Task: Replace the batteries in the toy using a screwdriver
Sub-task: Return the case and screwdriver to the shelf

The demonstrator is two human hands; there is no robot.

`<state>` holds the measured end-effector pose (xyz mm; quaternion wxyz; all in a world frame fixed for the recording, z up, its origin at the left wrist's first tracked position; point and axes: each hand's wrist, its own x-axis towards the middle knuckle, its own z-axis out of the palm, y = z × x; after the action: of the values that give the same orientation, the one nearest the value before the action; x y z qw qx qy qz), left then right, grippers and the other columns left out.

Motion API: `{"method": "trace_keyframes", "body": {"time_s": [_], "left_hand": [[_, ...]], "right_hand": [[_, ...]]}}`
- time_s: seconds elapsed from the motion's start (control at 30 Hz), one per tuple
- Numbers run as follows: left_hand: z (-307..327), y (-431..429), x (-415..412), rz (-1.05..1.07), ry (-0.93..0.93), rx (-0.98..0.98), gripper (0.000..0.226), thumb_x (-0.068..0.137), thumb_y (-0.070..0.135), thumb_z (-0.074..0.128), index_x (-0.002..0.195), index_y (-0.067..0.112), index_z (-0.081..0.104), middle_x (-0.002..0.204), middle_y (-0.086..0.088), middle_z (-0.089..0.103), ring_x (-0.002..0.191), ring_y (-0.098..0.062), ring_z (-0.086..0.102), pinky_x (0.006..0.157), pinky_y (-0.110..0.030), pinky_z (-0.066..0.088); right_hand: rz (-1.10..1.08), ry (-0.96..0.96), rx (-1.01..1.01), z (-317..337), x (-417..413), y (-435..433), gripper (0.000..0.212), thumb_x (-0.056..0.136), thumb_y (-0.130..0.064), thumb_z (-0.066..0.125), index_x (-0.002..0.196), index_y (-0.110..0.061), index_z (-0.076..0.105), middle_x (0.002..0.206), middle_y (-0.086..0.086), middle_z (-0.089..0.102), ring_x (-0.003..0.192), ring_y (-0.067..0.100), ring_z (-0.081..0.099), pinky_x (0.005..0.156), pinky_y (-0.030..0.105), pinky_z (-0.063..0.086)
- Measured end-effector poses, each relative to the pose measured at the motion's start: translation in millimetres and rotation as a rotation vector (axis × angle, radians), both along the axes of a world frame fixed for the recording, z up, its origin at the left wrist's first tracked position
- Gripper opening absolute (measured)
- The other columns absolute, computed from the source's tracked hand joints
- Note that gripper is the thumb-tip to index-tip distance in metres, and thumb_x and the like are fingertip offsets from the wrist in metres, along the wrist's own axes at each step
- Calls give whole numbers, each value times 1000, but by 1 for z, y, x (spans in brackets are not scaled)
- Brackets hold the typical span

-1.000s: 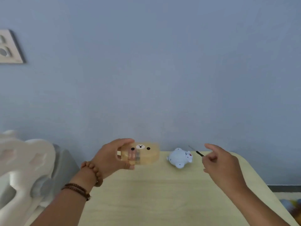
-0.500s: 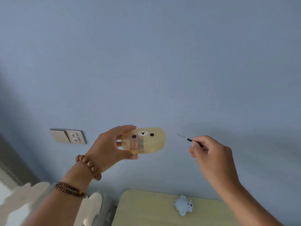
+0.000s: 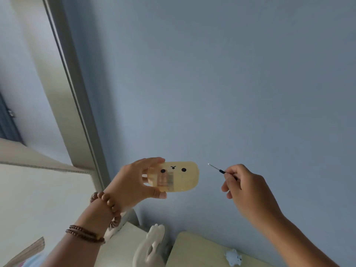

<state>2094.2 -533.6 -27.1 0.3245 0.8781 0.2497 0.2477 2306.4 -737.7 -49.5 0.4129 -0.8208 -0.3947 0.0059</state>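
My left hand [image 3: 133, 185] pinches the toy [image 3: 177, 177] by its left end, long axis horizontal. My right hand [image 3: 244, 187] fingers grip the screwdriver [image 3: 218, 169], its tip pointing left toward the toy, well apart.

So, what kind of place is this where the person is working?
Probably a room in a home, perhaps a child's room: a plain blue wall, a small pale table with a little white animal figure on it, and a window frame at left.

I see a pale blue figurine [image 3: 233, 257] lying on the tabletop [image 3: 194, 249], a white chair [image 3: 152, 245] just beside.
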Motion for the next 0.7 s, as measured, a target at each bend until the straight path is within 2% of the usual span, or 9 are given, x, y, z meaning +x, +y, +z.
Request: {"method": "trace_keyframes", "body": {"time_s": [0.1, 0.23, 0.3, 0.47, 0.6, 0.7], "left_hand": [[21, -3, -53, 39, -1, 37, 83, 51, 20, 97, 123, 41, 60, 107, 17, 69, 95, 11, 63, 74, -2, 48], [45, -10, -129, 142, 18, 124, 84, 51, 31, 96, 125, 41, 59, 109, 21, 68, 97, -1, 66, 83, -19, 55], [57, -14, -172, 222, 8, 165, 79, 51, 33, 95, 121, 43, 59, 108, 21, 68, 98, -3, 65, 82, -23, 57], [73, -45, -294, 488, -36, 188, 82, 47, 26, 98, 121, 36, 64, 111, 15, 67, 99, -8, 65, 84, -29, 59], [88, -97, -395, 722, 6, 201, 84, 47, 30, 97, 122, 41, 62, 109, 17, 68, 97, -10, 68, 84, -33, 59], [95, -148, -469, 917, 19, 192, 84, 46, 26, 98, 121, 42, 63, 106, 16, 71, 95, -8, 70, 85, -33, 59]], "right_hand": [[85, 5, 21, 21, -47, 10, 13, 101, -29, 49, 91, -35, 55, 73, -14, 73, 61, 6, 70, 59, 39, 59], [206, -42, 49, 39, -105, 28, 12, 101, -28, 48, 93, -32, 56, 72, -12, 73, 62, 8, 69, 60, 39, 58], [284, -49, 70, 47, -136, 39, 13, 102, -27, 47, 94, -30, 57, 71, -12, 72, 58, 5, 68, 58, 37, 58], [545, -89, 122, 67, -226, 74, 13, 104, -29, 46, 98, -25, 58, 70, -8, 73, 55, 3, 69, 60, 30, 60], [786, -78, 193, 78, -319, 95, 9, 101, -28, 52, 94, -29, 58, 64, -11, 71, 52, 7, 69, 62, 40, 62], [972, -74, 195, 84, -396, 98, 8, 99, -27, 53, 93, -31, 58, 64, -10, 71, 52, 6, 68, 64, 42, 60]]}}
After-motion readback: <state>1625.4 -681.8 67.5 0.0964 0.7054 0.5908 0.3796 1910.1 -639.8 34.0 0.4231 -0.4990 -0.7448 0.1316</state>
